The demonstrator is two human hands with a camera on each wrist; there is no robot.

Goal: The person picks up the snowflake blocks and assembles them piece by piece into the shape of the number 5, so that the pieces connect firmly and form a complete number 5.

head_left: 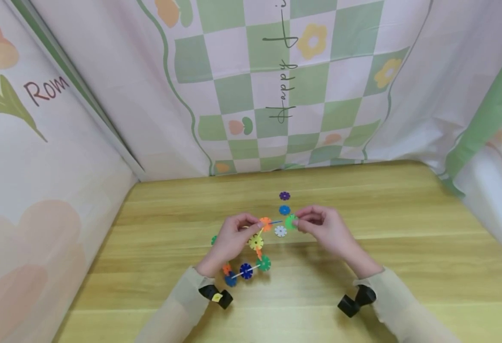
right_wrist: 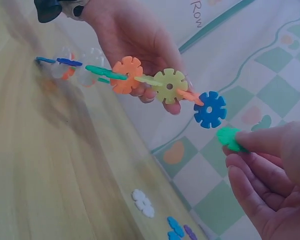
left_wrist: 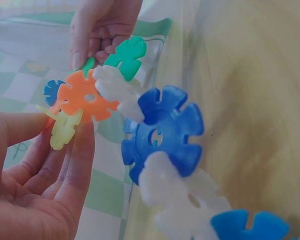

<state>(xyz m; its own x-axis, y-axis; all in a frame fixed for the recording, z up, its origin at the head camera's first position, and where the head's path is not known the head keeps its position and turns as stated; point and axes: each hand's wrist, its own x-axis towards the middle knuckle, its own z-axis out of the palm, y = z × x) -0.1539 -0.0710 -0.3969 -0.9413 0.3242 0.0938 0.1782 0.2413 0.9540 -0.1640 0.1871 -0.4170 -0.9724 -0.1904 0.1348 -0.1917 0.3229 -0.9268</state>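
Observation:
My left hand point(head_left: 232, 238) pinches a chain of notched plastic snowflake discs point(right_wrist: 134, 67), slotted edge to face. Its thumb and fingers are at the yellow disc point(right_wrist: 164, 95) near the chain's end. A blue disc point(right_wrist: 218, 116) forms that end, seen edge-on in the head view. The other end bends back under my left forearm, with a dark blue disc point(head_left: 246, 276) and a green disc point(head_left: 264, 268) in it. Between thumb and fingers my right hand point(head_left: 330, 233) holds a loose green disc point(right_wrist: 227, 137), a small gap away from the blue end disc.
A white disc point(head_left: 277, 229), a blue disc point(head_left: 284, 212) and a purple disc point(head_left: 282, 197) lie on the wooden table point(head_left: 362, 190) beyond my hands. Printed curtains point(head_left: 225, 90) hang along the back and sides. Each wrist wears a black camera point(head_left: 348, 306).

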